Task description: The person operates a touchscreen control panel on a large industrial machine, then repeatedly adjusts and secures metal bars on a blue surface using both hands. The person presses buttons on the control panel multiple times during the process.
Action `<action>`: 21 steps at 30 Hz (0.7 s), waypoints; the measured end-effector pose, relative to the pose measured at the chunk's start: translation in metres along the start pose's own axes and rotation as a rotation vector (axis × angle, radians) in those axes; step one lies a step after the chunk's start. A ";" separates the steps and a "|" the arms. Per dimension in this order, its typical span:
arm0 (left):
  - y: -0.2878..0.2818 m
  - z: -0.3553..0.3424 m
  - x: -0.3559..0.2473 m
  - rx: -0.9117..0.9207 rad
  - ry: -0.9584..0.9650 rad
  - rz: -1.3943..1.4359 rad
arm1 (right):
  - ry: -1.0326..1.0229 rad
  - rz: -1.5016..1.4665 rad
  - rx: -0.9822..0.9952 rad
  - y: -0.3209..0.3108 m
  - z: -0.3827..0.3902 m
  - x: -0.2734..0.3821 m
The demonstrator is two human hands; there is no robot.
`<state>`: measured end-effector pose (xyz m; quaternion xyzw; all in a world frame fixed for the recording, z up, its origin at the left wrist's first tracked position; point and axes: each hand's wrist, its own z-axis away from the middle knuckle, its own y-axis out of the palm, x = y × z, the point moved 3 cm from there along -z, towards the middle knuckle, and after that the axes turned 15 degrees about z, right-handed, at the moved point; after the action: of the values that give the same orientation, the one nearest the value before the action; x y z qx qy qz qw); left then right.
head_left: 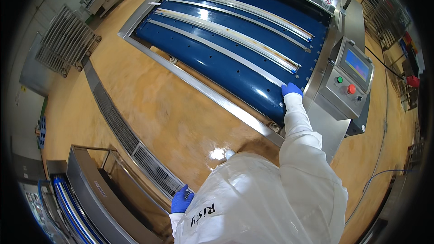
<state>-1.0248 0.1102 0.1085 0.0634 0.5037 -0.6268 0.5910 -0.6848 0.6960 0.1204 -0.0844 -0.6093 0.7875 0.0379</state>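
Blue sheeting [199, 58] carries a flat metal strip [226, 50] running leftward from the right grip [292, 89]; the left grip [181, 200] hangs well apart; I cannot tell either's closure.

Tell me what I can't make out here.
All in the head view:
Right hand: its grip at the nearest metal strip's end, hidden by the hand itself.
Left hand: its palm, turned away.
Legs: behind the white gown.
Screen: details too small.
Lower-left machine: cut off by the picture's lower edge.
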 end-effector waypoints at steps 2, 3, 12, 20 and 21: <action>-0.029 -0.025 -0.001 -0.004 -0.034 0.020 | 0.034 -0.012 0.002 0.015 -0.007 0.001; -0.039 -0.041 0.005 -0.008 -0.064 0.019 | 0.056 -0.021 -0.002 0.018 -0.008 0.000; -0.105 -0.258 0.049 0.232 0.021 0.288 | -0.073 0.134 -0.220 -0.004 -0.001 0.001; -0.183 -0.410 -0.176 0.451 0.737 -0.240 | 0.364 -0.328 -0.485 0.040 0.021 0.007; -0.182 -0.420 -0.212 0.447 0.809 -0.240 | 0.351 -0.329 -0.477 0.040 0.022 0.008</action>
<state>-1.3256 0.5129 0.1490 0.3692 0.5500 -0.7087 0.2428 -0.6954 0.6663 0.0863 -0.1257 -0.7661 0.5795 0.2479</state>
